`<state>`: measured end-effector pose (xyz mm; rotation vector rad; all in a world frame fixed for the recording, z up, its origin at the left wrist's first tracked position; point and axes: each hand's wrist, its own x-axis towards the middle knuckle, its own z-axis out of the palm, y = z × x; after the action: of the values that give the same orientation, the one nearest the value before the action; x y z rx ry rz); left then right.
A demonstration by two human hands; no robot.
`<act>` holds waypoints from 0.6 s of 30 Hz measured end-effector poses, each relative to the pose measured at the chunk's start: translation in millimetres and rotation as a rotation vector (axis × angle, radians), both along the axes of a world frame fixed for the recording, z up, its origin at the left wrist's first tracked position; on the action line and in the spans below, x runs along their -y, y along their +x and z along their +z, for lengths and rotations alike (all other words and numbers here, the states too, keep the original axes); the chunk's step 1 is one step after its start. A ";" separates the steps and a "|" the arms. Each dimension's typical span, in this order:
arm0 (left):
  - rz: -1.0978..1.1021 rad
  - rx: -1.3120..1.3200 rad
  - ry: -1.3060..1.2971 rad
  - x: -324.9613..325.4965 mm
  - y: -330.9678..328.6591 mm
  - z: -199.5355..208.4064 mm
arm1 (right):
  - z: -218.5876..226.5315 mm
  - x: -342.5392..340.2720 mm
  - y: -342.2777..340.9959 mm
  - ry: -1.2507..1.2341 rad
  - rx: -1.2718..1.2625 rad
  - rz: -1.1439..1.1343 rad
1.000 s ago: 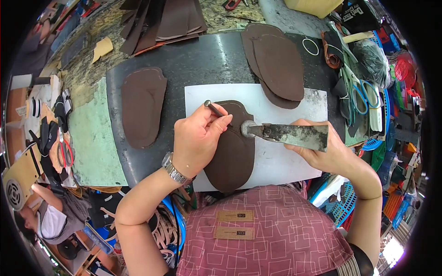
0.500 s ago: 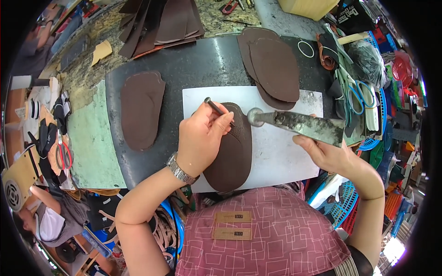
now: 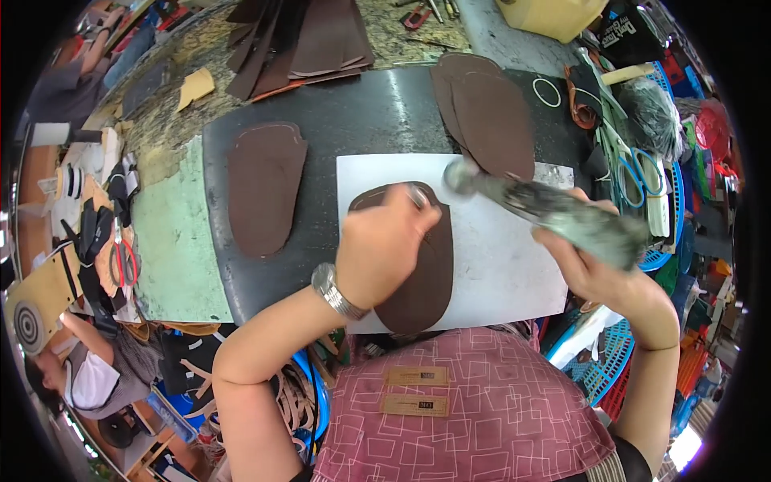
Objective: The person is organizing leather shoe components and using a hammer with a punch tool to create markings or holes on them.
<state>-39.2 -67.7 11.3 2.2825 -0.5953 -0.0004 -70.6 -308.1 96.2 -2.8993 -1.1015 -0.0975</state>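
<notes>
A brown leather sole-shaped piece (image 3: 422, 289) lies on a white board (image 3: 506, 265) in front of me. Over its upper part, my left hand (image 3: 379, 253) is closed round a slim metal punch (image 3: 418, 195), whose top end shows, blurred; its lower end is hidden by the fingers. My right hand (image 3: 594, 269) grips a worn metal hammer (image 3: 534, 201), smeared by motion. The hammer's round face is to the right of the punch, apart from it. Stitch-like marks run along the leather's top edge.
Another brown leather piece (image 3: 265, 189) lies to the left on the black mat (image 3: 345, 112). Several more (image 3: 494, 120) overlap at the far right of the board. Leather strips (image 3: 321, 40) are piled at the back. Blue-handled scissors (image 3: 642, 177) and red-handled scissors (image 3: 123, 261) sit at the sides.
My left hand has turned, and the punch now shows only its top end instead of its slanted shaft. The hammer has tilted and swung, its face still right of the punch. The whole view has shifted slightly.
</notes>
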 end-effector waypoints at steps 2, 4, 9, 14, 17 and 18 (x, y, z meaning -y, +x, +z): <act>0.247 -0.591 -0.650 -13.0 17.2 -0.7 | -22.4 -8.6 12.6 0.413 -0.206 -0.104; 0.261 -0.287 -0.481 -47.5 42.2 0.0 | -38.8 -33.4 17.4 0.334 -0.119 -0.066; 0.235 0.012 0.351 -142.0 94.6 -3.9 | -59.4 -84.1 39.7 0.289 -0.263 -0.191; 0.274 0.037 0.566 -121.9 81.0 -1.8 | -57.8 -74.4 53.6 0.374 -0.526 -0.174; 0.276 0.172 0.573 -132.0 69.8 -6.1 | -27.9 -47.7 64.4 0.631 -0.667 -0.219; 0.233 0.350 0.559 -135.8 67.8 -7.2 | -22.5 -39.5 70.7 0.878 -0.576 -0.161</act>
<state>28.6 68.2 4.1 2.9172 -0.5480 0.3981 0.1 -268.5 73.6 -2.0130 -0.5210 0.1925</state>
